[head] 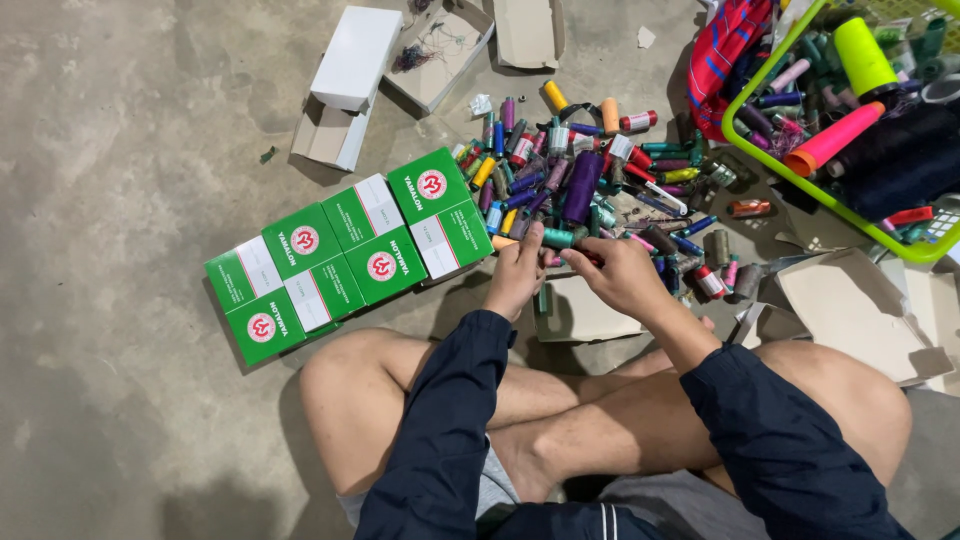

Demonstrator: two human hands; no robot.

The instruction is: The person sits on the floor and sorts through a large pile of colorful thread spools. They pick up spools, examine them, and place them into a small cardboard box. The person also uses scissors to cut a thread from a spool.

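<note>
Rough matt concrete floor [130, 150]; glossy green cardboard boxes [350, 250]; plastic basket [760, 130]; thread spools [580, 180], soft sheen.

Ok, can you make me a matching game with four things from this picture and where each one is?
Things:
1. green boxes
2. teal spool
3. pink cone
4. white box

Places:
A. in the green basket
B. at the top, left of the middle, on the floor
C. between the hands
D. in a row left of the left hand

Pairs: 1-D, 2-C, 3-A, 4-B
</note>
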